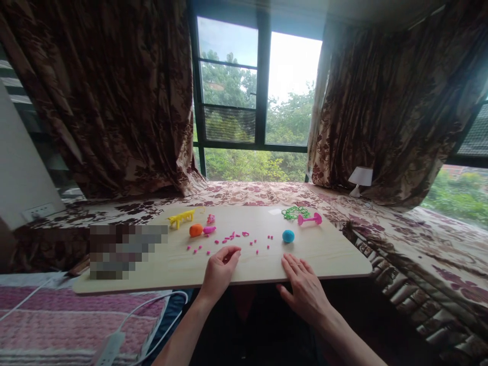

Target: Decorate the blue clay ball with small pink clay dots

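Note:
My left hand rests on the near edge of a light wooden table with its fingers curled loosely inward; nothing shows in them. My right hand lies flat on the table edge with fingers stretched out. Beyond my left hand, several small pink clay bits are scattered. Farther back lie an orange clay lump, a pink clay piece and a yellow clay figure. A blue clay ball sits beyond my right hand, with a pink dumbbell shape and green loops behind it.
A blurred patch covers the table's left part. A white power strip and cables lie on a pink blanket at lower left. A small white lamp stands on the patterned window seat. Brown curtains frame the window.

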`<state>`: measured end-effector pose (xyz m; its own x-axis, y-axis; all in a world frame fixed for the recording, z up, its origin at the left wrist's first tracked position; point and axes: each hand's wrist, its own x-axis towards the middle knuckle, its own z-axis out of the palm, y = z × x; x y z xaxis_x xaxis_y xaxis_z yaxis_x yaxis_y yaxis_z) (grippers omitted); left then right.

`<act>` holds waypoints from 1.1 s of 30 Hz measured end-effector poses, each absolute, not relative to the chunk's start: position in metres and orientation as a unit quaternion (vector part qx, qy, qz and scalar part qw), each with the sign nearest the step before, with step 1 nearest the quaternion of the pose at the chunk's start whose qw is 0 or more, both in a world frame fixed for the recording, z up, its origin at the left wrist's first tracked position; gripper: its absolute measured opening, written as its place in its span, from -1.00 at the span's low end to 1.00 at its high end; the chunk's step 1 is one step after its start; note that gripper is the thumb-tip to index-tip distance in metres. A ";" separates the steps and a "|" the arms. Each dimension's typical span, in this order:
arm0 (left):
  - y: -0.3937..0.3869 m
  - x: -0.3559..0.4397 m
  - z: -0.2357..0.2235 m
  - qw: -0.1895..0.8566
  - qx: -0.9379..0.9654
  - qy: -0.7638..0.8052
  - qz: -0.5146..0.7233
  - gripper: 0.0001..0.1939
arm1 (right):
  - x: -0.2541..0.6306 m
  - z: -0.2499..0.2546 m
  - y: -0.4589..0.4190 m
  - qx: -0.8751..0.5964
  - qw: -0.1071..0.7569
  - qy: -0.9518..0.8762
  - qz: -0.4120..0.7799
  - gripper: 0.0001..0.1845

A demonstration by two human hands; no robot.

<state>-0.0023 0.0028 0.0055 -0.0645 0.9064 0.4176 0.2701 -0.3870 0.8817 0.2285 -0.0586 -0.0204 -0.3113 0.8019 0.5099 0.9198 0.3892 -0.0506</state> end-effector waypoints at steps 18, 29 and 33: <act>0.000 0.000 0.006 0.287 0.622 0.470 0.557 -0.78 | 0.237 -0.029 -0.080 -0.534 0.185 -0.818 -0.101 -0.09; -0.002 -0.003 0.009 0.292 0.624 0.467 0.555 -0.79 | 0.245 0.018 -0.003 -0.457 0.229 -0.844 0.163 -0.20; 0.000 -0.003 0.006 0.307 0.610 0.469 0.560 -0.77 | 0.261 0.020 0.006 -0.454 0.305 -0.811 0.208 -0.20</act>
<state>-0.0025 -0.0003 0.0055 -0.0667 0.9162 0.3952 0.2281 -0.3716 0.8999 0.2612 0.0061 0.0204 -0.4022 0.8631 0.3055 0.6095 0.5014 -0.6141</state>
